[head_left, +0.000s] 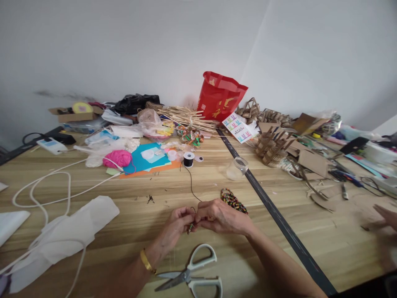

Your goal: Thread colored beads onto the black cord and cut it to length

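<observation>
My left hand point(181, 221) and my right hand point(217, 215) meet over the middle of the table, fingers pinched close together. Between them is a short string of small coloured beads point(190, 227), hanging below the left fingertips. A black cord point(191, 182) runs from a spool point(188, 159) down to the right fingers; the fingertips hide exactly how it is gripped. Just beyond my right hand lies a pile of beaded strands point(231, 198). Scissors with white handles point(190, 273) lie with blades parted on the table near my wrists.
A clear jar point(238, 167) stands right of the spool. Black cord scraps point(150, 199) lie left of my hands. Pink yarn point(118, 158), a red bag point(221, 97) and woven baskets point(271, 147) sit farther back. White cable point(68, 194) loops at left. Another person's hand point(386, 215) is at the right edge.
</observation>
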Demonstrator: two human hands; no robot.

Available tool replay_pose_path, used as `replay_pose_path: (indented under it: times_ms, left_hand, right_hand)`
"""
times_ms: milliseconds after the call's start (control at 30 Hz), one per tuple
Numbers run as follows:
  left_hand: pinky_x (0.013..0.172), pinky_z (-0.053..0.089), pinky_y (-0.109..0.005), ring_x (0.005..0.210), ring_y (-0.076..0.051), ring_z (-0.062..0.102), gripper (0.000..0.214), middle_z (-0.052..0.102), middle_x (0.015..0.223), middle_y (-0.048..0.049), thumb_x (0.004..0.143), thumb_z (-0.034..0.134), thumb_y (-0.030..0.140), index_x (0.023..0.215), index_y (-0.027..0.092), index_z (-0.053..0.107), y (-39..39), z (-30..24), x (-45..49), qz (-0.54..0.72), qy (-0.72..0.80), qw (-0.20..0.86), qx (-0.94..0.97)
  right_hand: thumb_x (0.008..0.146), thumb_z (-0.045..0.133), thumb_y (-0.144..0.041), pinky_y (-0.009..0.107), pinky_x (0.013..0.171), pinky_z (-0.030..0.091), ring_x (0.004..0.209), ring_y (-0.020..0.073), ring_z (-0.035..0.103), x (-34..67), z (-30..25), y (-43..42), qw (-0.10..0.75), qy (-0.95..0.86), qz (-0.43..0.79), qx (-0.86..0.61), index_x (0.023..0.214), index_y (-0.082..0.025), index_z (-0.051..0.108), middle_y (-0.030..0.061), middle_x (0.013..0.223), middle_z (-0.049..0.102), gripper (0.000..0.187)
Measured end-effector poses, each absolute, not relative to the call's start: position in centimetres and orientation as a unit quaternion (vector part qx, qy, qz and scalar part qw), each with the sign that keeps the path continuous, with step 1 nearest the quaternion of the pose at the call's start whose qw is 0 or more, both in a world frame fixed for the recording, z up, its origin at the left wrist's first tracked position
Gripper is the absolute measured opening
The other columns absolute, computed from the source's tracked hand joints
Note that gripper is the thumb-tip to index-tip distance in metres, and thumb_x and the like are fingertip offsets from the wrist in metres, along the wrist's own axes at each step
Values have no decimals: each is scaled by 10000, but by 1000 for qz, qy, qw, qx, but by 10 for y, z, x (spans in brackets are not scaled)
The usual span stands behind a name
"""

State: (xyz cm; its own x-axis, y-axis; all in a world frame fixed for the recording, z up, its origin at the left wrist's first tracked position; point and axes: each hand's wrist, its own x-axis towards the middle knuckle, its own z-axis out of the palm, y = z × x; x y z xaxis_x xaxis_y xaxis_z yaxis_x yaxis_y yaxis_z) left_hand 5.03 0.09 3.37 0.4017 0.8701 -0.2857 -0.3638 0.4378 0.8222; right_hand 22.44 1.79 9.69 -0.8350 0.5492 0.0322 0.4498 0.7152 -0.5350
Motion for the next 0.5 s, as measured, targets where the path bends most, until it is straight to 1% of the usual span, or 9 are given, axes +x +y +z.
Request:
replay_pose_path:
  times_ms: [133, 333, 433, 500]
  left_hand:
    - [467, 313, -207, 463, -78, 476, 256, 557, 533, 27, 554, 772, 292, 590, 132, 576, 1, 38, 51, 404, 383, 751, 355]
    - [485, 324, -213, 471, -87, 485, 208, 553, 503, 22, 580, 747, 243, 563, 129, 575, 3, 38, 50, 407, 392, 709, 423]
    - [506, 353, -215, 492, -101, 515, 219, 581, 508, 6, 601, 748, 254, 571, 132, 569, 5, 36, 48, 393, 400, 687, 463]
    - [510, 374, -219, 489, -107, 524, 249, 595, 512, -1, 596, 762, 280, 587, 138, 558, 6, 35, 46, 380, 395, 682, 484]
  right_hand:
    - [880, 542, -162, 190, 670, 397, 772, 128, 618, 225, 97, 18, 86, -928, 235, -277, 896, -191, 673, 31, 846, 637, 135]
    - [860, 571, -210, 201, 652, 401, 714, 125, 597, 227, 92, 20, 91, -926, 242, -276, 867, -184, 662, 22, 806, 618, 95]
    - [843, 591, -219, 194, 640, 406, 691, 110, 574, 230, 92, 24, 107, -915, 280, -272, 837, -166, 653, 20, 809, 605, 81]
    - [824, 620, -241, 181, 618, 410, 672, 96, 555, 234, 94, 27, 127, -893, 334, -272, 824, -145, 641, 20, 810, 595, 98]
